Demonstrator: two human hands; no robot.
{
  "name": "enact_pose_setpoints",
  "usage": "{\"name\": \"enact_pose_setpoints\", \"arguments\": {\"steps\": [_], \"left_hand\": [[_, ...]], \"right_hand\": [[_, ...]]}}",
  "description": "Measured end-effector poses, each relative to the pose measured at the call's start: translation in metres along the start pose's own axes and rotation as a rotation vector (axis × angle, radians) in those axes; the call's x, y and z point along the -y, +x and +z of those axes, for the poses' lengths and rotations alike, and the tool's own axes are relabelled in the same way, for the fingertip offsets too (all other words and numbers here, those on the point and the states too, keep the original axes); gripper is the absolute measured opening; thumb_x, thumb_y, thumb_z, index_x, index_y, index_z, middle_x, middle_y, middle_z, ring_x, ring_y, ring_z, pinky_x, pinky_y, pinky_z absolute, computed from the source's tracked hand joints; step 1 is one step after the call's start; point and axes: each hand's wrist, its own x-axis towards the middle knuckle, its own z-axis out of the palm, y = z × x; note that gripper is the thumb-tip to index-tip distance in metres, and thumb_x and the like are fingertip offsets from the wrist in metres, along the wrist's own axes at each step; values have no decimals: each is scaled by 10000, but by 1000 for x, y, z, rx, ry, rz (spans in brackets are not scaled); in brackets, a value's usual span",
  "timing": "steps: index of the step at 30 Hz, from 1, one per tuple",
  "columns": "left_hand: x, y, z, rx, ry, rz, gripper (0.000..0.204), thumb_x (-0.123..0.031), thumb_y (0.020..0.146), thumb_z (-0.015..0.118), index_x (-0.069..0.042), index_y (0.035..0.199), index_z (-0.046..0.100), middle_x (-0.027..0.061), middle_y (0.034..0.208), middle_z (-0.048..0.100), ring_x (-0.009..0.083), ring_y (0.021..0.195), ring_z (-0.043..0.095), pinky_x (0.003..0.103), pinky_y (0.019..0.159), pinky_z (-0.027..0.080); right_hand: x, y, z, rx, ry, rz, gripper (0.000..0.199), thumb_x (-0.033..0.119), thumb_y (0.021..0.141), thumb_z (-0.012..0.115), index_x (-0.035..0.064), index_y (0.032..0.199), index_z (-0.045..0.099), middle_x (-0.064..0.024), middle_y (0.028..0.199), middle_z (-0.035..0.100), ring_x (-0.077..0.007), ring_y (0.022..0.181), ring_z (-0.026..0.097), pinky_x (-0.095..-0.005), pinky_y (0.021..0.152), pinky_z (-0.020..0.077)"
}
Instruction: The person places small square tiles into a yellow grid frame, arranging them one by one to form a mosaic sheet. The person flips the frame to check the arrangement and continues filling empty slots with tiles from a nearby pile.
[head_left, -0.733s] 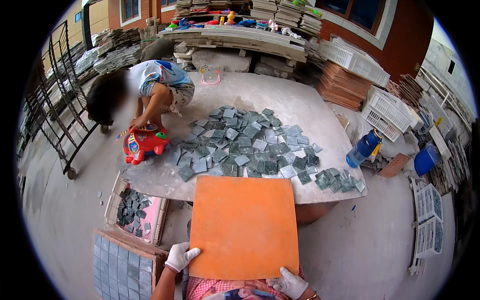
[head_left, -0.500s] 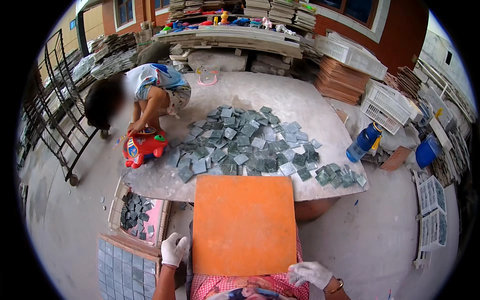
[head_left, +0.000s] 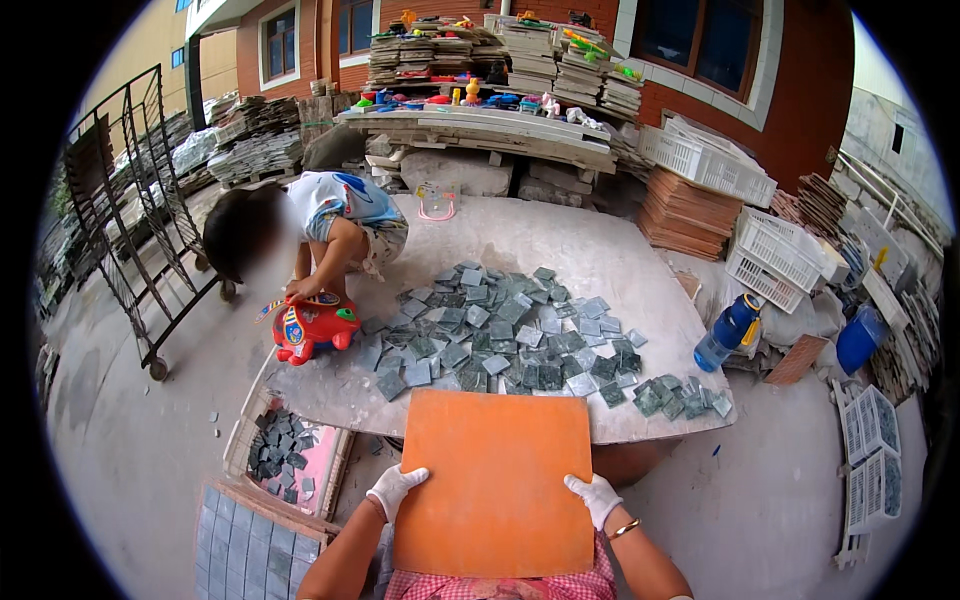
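Observation:
A flat, square orange board [head_left: 495,490] lies over my lap, its far edge against the near edge of the table. My left hand [head_left: 396,490], in a white glove, grips the board's left edge with the thumb on top. At the right edge my right hand [head_left: 596,498], gloved the same way, holds on too; the fingertips under the board are hidden. Beyond the board, many loose grey-green stone tiles [head_left: 500,335] are heaped on the pale table [head_left: 560,235], with a smaller cluster of tiles [head_left: 680,397] at the right.
Left of my lap sit a tray of dark tile pieces [head_left: 283,450] and a panel of gridded tiles [head_left: 250,545]. A person [head_left: 350,210] crouches on the table's left side, touching a red toy [head_left: 318,330]. A blue bottle [head_left: 728,332] stands at right; a metal rack [head_left: 140,220] is far left.
Both my hands have moved up from beside the board to its left and right edges and taken hold of it. The head view has tilted upward. The crouching person stays at the red toy.

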Motion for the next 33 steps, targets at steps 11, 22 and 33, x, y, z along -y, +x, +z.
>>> {"name": "enact_pose_setpoints", "arguments": {"steps": [11, 22, 33], "left_hand": [[-98, -46, 33, 39, 210, 742, 455, -224, 822, 698, 15, 1178, 548, 57, 1094, 620, 139, 989, 568, 295, 869, 460], [-39, -48, 4, -128, 1360, 1336, 333, -123, 776, 554, -133, 1096, 643, 127, 1153, 602, 330, 1063, 573, 435, 942, 448], [-17, 1, -30, -164, 1518, 1181, 383, -84, 792, 507, -135, 1156, 617, 101, 1202, 602, 261, 1124, 570, 400, 991, 421]], "right_hand": [[135, -57, 30, -6, 58, -721, 353, 302, 791, 753, 18, 961, 631, 15, 794, 623, -73, 655, 536, -234, 577, 442], [50, -11, -24, -169, -972, -1418, 253, 31, 747, 680, 85, 994, 685, -179, 1223, 568, -326, 1106, 575, -372, 924, 484], [13, 23, -26, -246, -1172, -1261, 245, 79, 833, 601, 80, 1077, 620, -139, 1161, 587, -311, 1084, 569, -389, 882, 482]]}}
